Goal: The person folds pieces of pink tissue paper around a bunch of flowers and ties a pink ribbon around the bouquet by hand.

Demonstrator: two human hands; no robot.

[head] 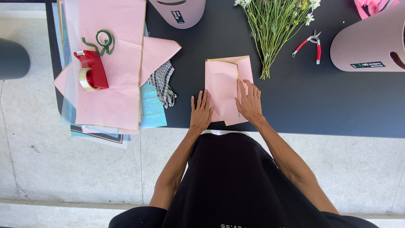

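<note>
On the near edge of the black table [320, 105] I log one folded pink paper sheet [225, 84], gold-edged, lying flat. My left hand [201, 113] lies flat, fingers spread, gripping nothing, its fingertips at the sheet's left edge; my right hand [249, 103] presses open-palmed on the sheet's right part, likewise holding nothing. Further items: stack of pink and blue papers [114, 84] at left, bearing a red tape dispenser [92, 71] and green ribbon [103, 41]; checked cloth [163, 82]; flower bunch [274, 29]; red-handled snips [311, 44].
</note>
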